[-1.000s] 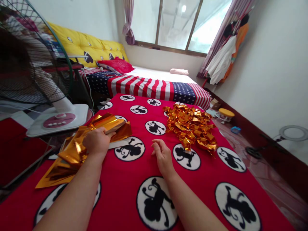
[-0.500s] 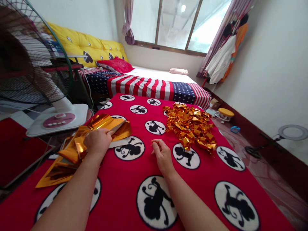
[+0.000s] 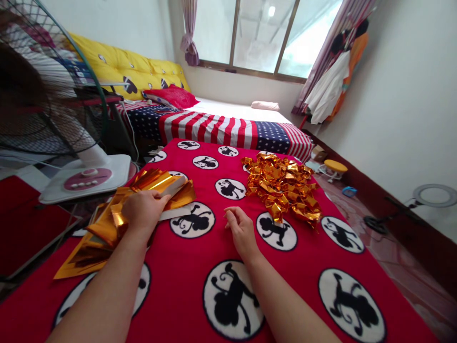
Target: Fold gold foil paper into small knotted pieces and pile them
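My left hand (image 3: 144, 209) is on a loose stack of gold foil paper (image 3: 103, 233) at the left of the table. Its thumb and fingers are closed at the pale edge of a sheet; the other fingertips are hidden behind the hand. Sheets in the stack are shiny gold on one face and dull grey on the other, some bent up. My right hand (image 3: 241, 231) rests on the red cloth, fingers loosely bent and a little apart, holding nothing. Beyond it to the right lies a heap of folded gold foil pieces (image 3: 283, 186).
The table wears a red cloth (image 3: 178, 295) with black monkey figures in white circles. A fan (image 3: 85, 176) stands at the left. Behind is a bed (image 3: 221, 126) with a striped, starred cover. A yellow stool (image 3: 334, 166) and a ring-light stand (image 3: 410, 205) are on the right.
My left hand has shifted slightly, and the sheet edge by its fingers sits a little differently. My right hand and the heap of folded pieces have stayed put.
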A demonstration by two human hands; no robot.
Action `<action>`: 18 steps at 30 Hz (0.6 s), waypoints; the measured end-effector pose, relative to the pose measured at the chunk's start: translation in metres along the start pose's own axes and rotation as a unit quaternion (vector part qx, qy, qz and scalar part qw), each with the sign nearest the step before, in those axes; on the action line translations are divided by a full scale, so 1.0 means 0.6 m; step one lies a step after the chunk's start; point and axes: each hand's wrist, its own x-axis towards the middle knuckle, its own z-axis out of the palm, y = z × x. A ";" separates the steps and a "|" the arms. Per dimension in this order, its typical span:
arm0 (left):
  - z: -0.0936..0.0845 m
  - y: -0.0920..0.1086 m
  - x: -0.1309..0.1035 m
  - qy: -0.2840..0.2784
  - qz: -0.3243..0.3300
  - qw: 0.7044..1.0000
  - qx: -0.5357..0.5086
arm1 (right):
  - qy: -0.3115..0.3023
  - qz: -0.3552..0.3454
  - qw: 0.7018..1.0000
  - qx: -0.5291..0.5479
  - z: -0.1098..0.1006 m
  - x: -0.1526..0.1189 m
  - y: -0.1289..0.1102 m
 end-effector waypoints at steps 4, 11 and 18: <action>-0.002 0.002 0.000 -0.012 -0.010 1.000 0.004 | -0.001 -0.002 1.000 0.001 0.000 0.000 0.001; 0.001 0.001 -0.004 0.001 -0.009 1.000 -0.014 | -0.003 -0.007 1.000 -0.001 -0.001 0.001 0.002; 0.005 -0.001 -0.003 -0.001 -0.024 0.999 -0.038 | -0.006 -0.008 1.000 -0.009 -0.001 0.000 0.003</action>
